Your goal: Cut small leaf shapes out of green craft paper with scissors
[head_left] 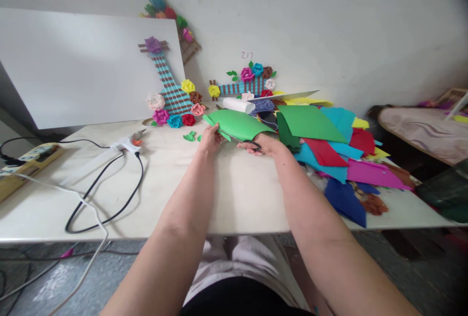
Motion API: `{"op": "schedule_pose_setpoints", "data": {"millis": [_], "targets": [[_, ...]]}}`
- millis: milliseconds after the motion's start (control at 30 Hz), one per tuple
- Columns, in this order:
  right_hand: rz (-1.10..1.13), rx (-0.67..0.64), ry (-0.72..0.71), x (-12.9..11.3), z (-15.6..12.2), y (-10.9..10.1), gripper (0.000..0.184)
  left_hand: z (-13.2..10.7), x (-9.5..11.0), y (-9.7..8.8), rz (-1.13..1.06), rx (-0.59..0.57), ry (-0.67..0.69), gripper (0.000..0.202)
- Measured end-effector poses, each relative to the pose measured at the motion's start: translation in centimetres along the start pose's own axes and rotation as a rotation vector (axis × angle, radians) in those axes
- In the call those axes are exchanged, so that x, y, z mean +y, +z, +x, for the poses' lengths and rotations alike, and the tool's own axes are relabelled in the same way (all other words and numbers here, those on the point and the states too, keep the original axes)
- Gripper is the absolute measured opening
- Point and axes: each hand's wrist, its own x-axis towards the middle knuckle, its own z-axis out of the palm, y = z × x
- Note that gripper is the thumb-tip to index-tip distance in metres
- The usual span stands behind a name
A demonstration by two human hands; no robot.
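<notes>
My left hand (211,139) pinches the left edge of a bright green foam sheet (239,124) held just above the white table (234,194). My right hand (263,145) is closed around scissors (234,138), whose blades reach left into the sheet's lower edge. A few small green cut pieces (190,136) lie on the table left of my left hand.
A heap of coloured sheets (331,152) covers the table's right side. A glue gun (128,143) with a black cord (106,194) lies at the left, near a power strip (31,156). Guitar-shaped crafts with paper flowers (171,96) and a white board (84,69) lean on the wall.
</notes>
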Motion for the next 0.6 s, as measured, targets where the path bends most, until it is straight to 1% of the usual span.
{"op": "schedule_pose_setpoints", "data": {"millis": [233, 433, 600], "targets": [[-0.022, -0.01, 0.003, -0.25, -0.02, 0.16, 0.025, -0.08, 0.04, -0.02, 0.005, -0.009, 0.0, 0.006], [0.002, 0.013, -0.032, -0.6, -0.19, 0.45, 0.031, 0.12, -0.04, -0.21, -0.004, -0.014, 0.016, 0.006], [0.008, 0.012, -0.042, -0.38, 0.03, 0.38, 0.033, 0.43, -0.19, -0.51, -0.017, -0.017, 0.015, 0.017]]}}
